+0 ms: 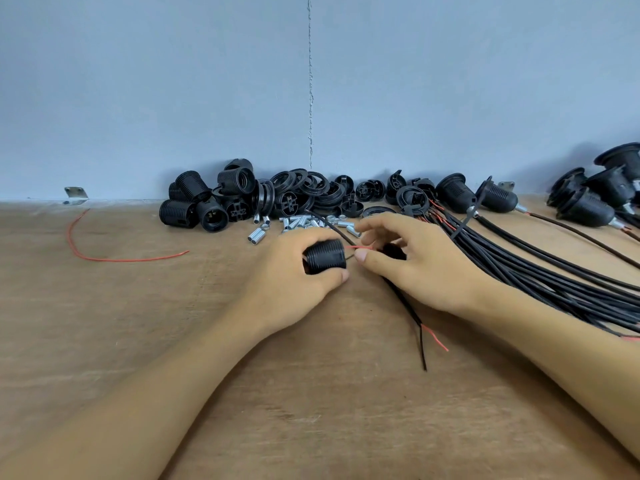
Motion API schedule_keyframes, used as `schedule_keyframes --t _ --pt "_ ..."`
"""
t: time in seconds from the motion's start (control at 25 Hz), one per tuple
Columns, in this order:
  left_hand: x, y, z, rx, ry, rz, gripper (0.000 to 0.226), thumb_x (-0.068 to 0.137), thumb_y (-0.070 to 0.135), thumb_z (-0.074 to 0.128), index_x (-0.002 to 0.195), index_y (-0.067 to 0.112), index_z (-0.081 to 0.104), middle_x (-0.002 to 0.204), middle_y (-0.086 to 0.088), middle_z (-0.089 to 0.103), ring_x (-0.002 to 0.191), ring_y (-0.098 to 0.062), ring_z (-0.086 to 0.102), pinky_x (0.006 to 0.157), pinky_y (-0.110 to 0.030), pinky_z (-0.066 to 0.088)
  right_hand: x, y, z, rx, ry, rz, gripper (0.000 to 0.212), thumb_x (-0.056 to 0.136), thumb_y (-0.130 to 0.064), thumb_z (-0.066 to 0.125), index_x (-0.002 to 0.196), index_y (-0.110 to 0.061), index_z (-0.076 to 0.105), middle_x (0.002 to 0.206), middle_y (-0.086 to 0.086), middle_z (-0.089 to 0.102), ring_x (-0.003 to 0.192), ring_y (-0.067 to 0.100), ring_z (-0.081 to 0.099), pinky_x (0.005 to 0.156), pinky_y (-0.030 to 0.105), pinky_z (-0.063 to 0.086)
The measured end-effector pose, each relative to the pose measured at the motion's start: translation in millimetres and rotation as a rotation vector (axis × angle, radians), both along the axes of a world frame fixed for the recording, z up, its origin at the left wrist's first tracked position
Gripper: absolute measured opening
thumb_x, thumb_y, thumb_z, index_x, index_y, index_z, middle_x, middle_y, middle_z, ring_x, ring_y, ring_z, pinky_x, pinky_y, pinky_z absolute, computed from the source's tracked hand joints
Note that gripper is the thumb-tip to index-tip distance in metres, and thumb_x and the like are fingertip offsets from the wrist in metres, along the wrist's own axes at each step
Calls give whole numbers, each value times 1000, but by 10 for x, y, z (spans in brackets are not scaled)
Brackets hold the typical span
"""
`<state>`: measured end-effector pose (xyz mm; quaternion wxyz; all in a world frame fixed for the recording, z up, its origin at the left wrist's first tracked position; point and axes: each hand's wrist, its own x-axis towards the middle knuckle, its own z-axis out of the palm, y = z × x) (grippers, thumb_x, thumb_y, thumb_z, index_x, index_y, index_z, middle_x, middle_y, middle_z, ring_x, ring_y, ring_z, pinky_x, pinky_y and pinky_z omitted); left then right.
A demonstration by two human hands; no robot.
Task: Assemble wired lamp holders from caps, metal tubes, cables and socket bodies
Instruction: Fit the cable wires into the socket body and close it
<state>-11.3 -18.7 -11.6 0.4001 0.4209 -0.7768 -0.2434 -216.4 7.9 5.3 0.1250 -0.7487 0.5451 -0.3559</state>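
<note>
Two hands meet over the table (138,341): my left hand (294,275) wraps its fingers round the ribbed socket body (325,260), while my right hand (419,265) pinches the thin red wire (360,248) between thumb and forefinger just beside the socket's end. A dark part (393,251), likely a cap, sits under its other fingers. The socket looks light, hard and grippy, so I hold the barrel. The wire seems limp; best pinched near its tip. Its black cable (403,299) trails toward me.

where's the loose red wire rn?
Head view, left side: the loose red wire lies curved on the table, left of the socket body pile, near the metal bracket.
</note>
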Motion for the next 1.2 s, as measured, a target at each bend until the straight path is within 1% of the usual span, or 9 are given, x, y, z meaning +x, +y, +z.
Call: schedule_keyframes --t 0.12,0.2,0.28,0.36,0.48,0.64,0.84,1.04,1.2 --pt "31 -55 -2 187 235 95 44 70 32 89 106 40 65 101 21 72 87 3 65 79 -17 51 -29 -6 9 83 177 -43 65 82 -57 64 138 -30 48 130 -14 56 122 7 51 108 36 38" --pt "41 -88 -1 281 360 94 50 65 33 89 108 33 64 97 15 74 75 3 64 72 -23 52 -41 -8 -3 97 254 -45 67 83 -53 68 141 -31 42 135 -12 52 128 11 46 113 45 32" --pt "52 -103 6 326 421 74 49 68 24 91 109 28 65 95 11 76 68 4 62 66 -20 48 -65 -22 -24 80 246 -36 59 86 -43 71 138 -34 43 124 -14 56 122 10 48 112 42 32" --pt "67 -112 7 343 430 54 47 70 14 91 107 28 66 96 8 76 73 1 65 65 -20 48 -100 -41 -53 52 173 -34 47 88 -38 72 128 -37 47 109 -22 57 111 6 52 103 30 37" --pt "70 -100 11 329 405 3 44 64 20 89 102 35 72 96 7 76 79 -6 68 68 -26 51 -117 -51 -77 8 127 -33 44 87 -41 73 126 -33 56 101 -29 59 102 0 55 87 13 40" --pt "42 -54 16 324 379 -72 48 66 28 84 111 41 73 97 10 77 77 -4 67 76 -25 51 -72 -33 -45 -50 166 40 49 90 -41 70 136 -29 60 115 -16 68 108 4 59 99 38 47" --pt "8 -35 11 298 343 -78 59 72 27 82 126 43 66 108 17 76 100 -2 69 94 -28 52 -52 -36 -46 -90 229 123 48 94 -38 66 140 -29 55 125 -13 66 113 11 62 103 45 42" --pt "-6 -38 -10 326 403 -64 41 78 18 84 113 30 67 103 9 77 87 -9 70 79 -32 56 -48 -37 -64 -131 267 125 47 97 -40 61 142 -27 52 115 -12 65 105 12 61 99 45 43" --pt "-7 -33 -4 320 378 -102 28 87 14 79 110 29 71 102 7 77 80 -11 69 67 -24 54 -15 -22 -97 -208 310 130 48 99 -42 58 143 -22 52 105 -16 60 96 5 54 90 35 43"
